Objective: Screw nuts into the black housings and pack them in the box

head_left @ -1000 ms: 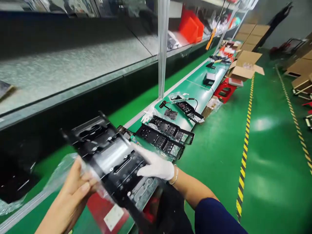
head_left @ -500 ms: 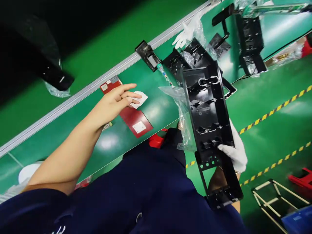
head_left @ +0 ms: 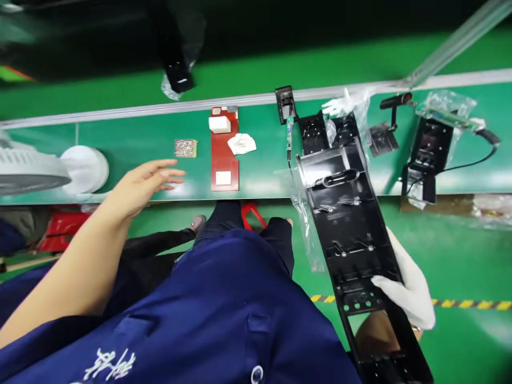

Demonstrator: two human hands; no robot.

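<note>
My left hand (head_left: 154, 181) is bare and hovers near the front edge of the green bench, its fingers stretched and holding nothing. A small speckled pad (head_left: 185, 148) lies just beyond its fingertips. To the right, a crumpled white cloth or paper (head_left: 242, 144) rests partly on a dark red board (head_left: 224, 154). My right hand (head_left: 408, 288), in a white glove, grips a long black plastic housing (head_left: 352, 229) by its right side, thumb over the edge. The housing is tilted, with ribs, posts and a rectangular opening facing me. Clear plastic film (head_left: 310, 224) hangs beside its left edge.
Black parts (head_left: 314, 133), a white glove (head_left: 339, 104) and a black bracket assembly (head_left: 430, 144) with a cable lie at the right of the bench (head_left: 152, 122). A white fan (head_left: 32, 168) stands at the left. Another person's leg (head_left: 160, 242) shows below.
My left hand has moved left, away from the white cloth or paper, which lies on the board's edge. The view has turned and shifted left; the right hand still holds the housing.
</note>
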